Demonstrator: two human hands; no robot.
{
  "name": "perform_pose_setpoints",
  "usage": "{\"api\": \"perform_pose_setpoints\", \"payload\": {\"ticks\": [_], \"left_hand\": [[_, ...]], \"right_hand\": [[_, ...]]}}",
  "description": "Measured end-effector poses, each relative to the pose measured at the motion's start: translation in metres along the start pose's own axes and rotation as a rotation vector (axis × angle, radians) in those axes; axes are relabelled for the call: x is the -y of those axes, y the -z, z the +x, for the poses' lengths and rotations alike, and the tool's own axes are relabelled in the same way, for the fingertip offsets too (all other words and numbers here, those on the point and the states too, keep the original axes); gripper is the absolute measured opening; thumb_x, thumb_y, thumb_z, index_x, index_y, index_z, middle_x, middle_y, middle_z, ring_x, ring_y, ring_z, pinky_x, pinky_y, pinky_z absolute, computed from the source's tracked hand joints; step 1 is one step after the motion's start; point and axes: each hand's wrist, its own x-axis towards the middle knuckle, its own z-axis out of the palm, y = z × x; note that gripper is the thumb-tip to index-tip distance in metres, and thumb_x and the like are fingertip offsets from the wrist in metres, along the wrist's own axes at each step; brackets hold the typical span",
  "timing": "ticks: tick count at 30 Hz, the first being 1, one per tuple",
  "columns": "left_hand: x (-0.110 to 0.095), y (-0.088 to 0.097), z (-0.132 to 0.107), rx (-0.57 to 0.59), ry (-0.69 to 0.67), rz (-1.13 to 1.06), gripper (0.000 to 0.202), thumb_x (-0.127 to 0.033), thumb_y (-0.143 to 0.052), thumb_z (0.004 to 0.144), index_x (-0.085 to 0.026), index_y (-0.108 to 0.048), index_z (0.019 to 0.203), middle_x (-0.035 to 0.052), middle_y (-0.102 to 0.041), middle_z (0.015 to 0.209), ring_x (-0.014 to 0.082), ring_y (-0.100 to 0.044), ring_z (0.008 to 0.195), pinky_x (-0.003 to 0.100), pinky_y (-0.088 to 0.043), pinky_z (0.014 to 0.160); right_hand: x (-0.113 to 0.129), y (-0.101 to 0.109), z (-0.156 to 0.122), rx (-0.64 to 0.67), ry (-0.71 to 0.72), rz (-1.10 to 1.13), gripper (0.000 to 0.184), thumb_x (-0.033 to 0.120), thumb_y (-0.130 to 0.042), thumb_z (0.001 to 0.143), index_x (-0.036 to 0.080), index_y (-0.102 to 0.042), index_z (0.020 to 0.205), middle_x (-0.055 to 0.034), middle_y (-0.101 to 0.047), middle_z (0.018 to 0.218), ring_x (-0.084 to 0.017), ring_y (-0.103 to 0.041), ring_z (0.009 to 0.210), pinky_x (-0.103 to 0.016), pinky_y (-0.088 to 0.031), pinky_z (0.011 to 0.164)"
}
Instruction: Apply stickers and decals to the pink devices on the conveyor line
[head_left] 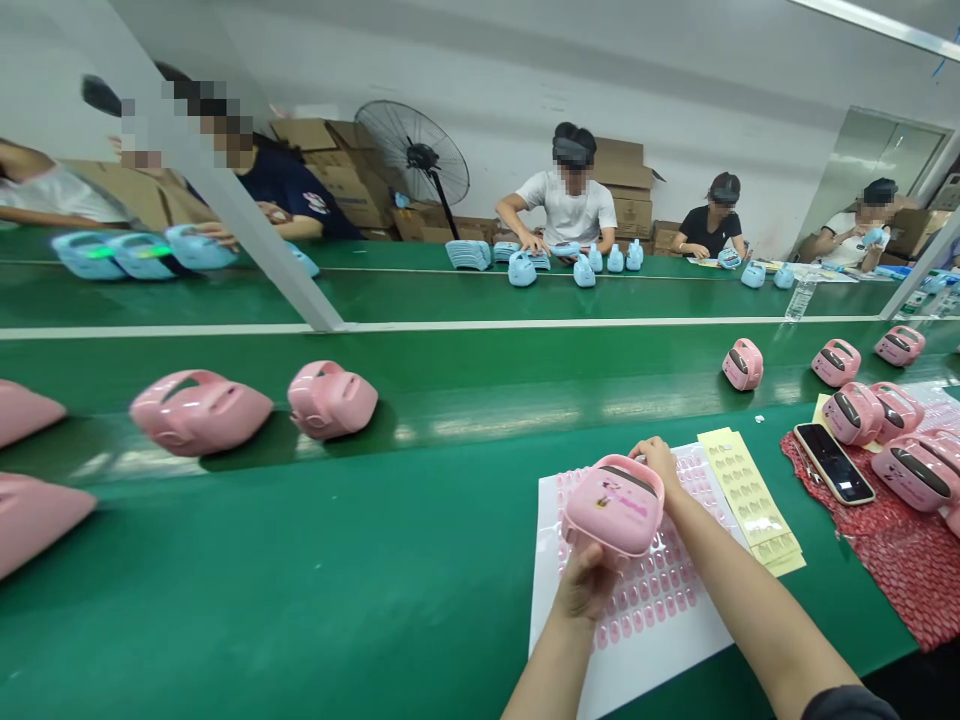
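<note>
A pink plastic toy case (615, 500) with a handle and a printed sticker is held up over a white sheet of pink stickers (652, 590). My left hand (585, 580) grips its near bottom edge, fingers closed on it. My right hand (656, 458) reaches over the far top, fingers curled on the handle side. A strip of yellow sticker sheets (750, 495) lies just right of the white sheet.
Pink cases (330, 398) ride the green conveyor (465, 400) at left and far right (742, 363). A phone (832, 462) and more pink cases (915, 470) rest on red bubble wrap (900, 560). Across the belt several people handle blue cases (521, 268); a fan (412, 155) stands behind.
</note>
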Motion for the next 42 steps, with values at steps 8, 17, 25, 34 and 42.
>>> {"api": "perform_pose_setpoints", "payload": {"ticks": [8, 17, 25, 34, 42], "left_hand": [[0.005, -0.031, 0.004, -0.117, -0.172, 0.603, 0.093, -0.001, -0.073, 0.043, -0.034, -0.040, 0.123, 0.0064, -0.052, 0.121, 0.0333, -0.051, 0.104, 0.048, -0.046, 0.082], [0.012, -0.042, 0.001, -0.082, -0.201, 0.812, 0.082, -0.006, -0.070, 0.049, -0.030, -0.044, 0.123, 0.0084, -0.047, 0.127, 0.0339, -0.047, 0.110, 0.045, -0.041, 0.087], [0.004, -0.046, 0.003, -0.051, -0.114, 0.775, 0.083, -0.002, -0.070, 0.047, -0.033, -0.047, 0.120, 0.0063, -0.046, 0.128, 0.0324, -0.048, 0.109, 0.043, -0.043, 0.086], [0.010, -0.041, 0.002, -0.080, -0.126, 0.853, 0.082, -0.008, -0.072, 0.049, -0.031, -0.044, 0.122, 0.0088, -0.041, 0.130, 0.0321, -0.046, 0.111, 0.042, -0.042, 0.087], [0.010, -0.039, 0.001, -0.039, -0.090, 1.093, 0.083, -0.015, -0.067, 0.056, -0.025, -0.027, 0.128, 0.0124, -0.035, 0.132, 0.0300, -0.048, 0.110, 0.041, -0.045, 0.085]], "right_hand": [[0.023, 0.065, -0.020, 0.107, 0.063, 0.157, 0.015, 0.033, -0.055, 0.069, 0.019, -0.059, 0.067, 0.0006, -0.058, 0.070, -0.014, -0.052, 0.067, -0.027, -0.041, 0.065], [0.070, 0.076, -0.066, 0.353, 0.209, 0.049, 0.007, 0.018, -0.062, 0.065, 0.020, -0.060, 0.058, 0.0012, -0.047, 0.077, -0.012, -0.051, 0.067, -0.026, -0.045, 0.061], [0.057, 0.071, -0.070, 0.287, 0.195, 0.131, 0.012, 0.010, -0.058, 0.064, 0.019, -0.055, 0.056, 0.0013, -0.045, 0.075, -0.012, -0.050, 0.067, -0.029, -0.046, 0.065], [0.053, 0.070, -0.074, 0.228, 0.345, 0.028, 0.012, 0.010, -0.056, 0.068, 0.020, -0.056, 0.061, 0.0002, -0.044, 0.075, -0.014, -0.050, 0.072, -0.029, -0.046, 0.066], [0.038, 0.061, -0.093, 0.002, 0.494, -0.165, 0.012, 0.021, -0.053, 0.076, 0.021, -0.063, 0.083, -0.0060, -0.047, 0.089, -0.016, -0.050, 0.072, -0.033, -0.046, 0.069]]}}
